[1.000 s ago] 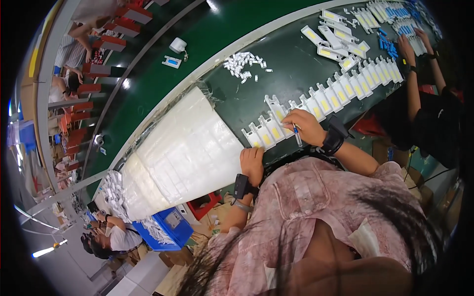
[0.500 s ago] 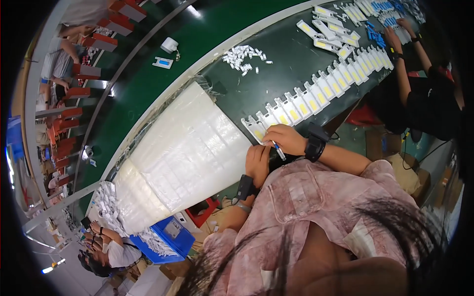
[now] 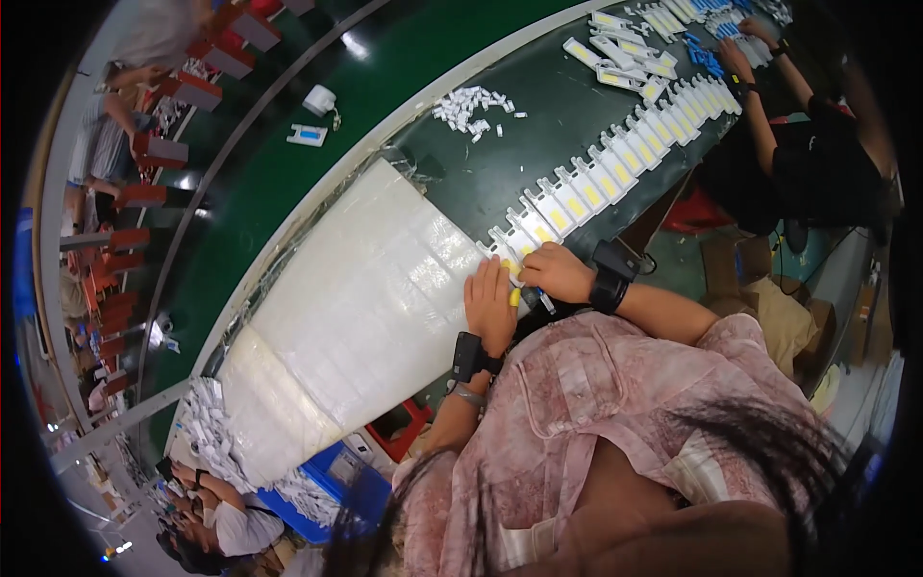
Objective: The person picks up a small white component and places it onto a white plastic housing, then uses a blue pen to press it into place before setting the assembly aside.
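A long row of flat white plastic housings [image 3: 593, 183], each with a yellow patch, runs along the near edge of the dark table. At the row's near left end, my left hand [image 3: 491, 298] lies with fingers stretched over the end housing. A small yellow strip [image 3: 514, 296] shows beside its fingers. Close on its right, my right hand [image 3: 561, 273] is closed, its fingertips at the same housing. Below that palm sticks out a slim blue-and-white pen-like tool [image 3: 546, 301]; the fingers hide most of it.
A plastic-wrapped white board [image 3: 356, 298] covers the table's left part. Small white parts [image 3: 471, 108] lie behind the row, with loose housings [image 3: 625, 48] farther right. A co-worker's hands [image 3: 745, 48] work at the far right. A blue bin [image 3: 370, 495] stands lower left.
My left hand has moved up and left, its fingers now stretched onto the end housing. A yellow strip has come into sight between my hands. My right hand has shifted slightly right.
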Motion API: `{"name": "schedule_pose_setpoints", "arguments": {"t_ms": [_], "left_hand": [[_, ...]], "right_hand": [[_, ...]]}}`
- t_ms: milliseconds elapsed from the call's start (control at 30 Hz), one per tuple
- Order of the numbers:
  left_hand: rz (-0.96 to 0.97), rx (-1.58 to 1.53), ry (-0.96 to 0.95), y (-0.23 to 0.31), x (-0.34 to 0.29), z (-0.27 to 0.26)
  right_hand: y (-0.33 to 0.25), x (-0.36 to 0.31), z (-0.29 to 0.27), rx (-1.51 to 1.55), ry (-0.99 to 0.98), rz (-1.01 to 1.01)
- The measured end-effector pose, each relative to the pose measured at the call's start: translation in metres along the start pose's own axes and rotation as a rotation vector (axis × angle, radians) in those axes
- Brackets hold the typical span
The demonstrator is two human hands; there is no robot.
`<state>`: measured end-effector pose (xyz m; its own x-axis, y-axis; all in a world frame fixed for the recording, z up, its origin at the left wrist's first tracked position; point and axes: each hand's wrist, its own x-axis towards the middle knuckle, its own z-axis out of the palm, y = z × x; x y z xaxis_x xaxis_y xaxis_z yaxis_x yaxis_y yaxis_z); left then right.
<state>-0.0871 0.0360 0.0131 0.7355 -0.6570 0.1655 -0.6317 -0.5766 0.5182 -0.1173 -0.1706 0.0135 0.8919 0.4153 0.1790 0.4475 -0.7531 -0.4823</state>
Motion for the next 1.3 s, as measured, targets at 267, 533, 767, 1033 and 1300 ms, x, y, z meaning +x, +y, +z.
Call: {"name": "schedule_pose_setpoints", "arguments": {"t_ms": [267,533,767,1033,1300], "left_hand": [[0.026,0.038,-0.045,-0.008,0.005,0.009],[-0.06,-0.094,0.168,-0.013,0.105,-0.029],[-0.169,0.125,0.027,0.012,0.063,0.002],[-0.307,0.447,-0.01,0.016,0.048,0.055],[-0.314,0.568,-0.255,0.009,0.06,0.025]], "right_hand": [[-0.01,-0.009,-0.006,0.062,0.015,0.12],[0.001,-0.044,-0.048,0.275,0.313,0.321],[0.041,-0.09,-0.067,0.384,0.352,0.356],[0.096,-0.132,-0.107,0.398,0.253,0.274],[0.149,-0.173,-0.131,0.416,0.147,0.229]]}}
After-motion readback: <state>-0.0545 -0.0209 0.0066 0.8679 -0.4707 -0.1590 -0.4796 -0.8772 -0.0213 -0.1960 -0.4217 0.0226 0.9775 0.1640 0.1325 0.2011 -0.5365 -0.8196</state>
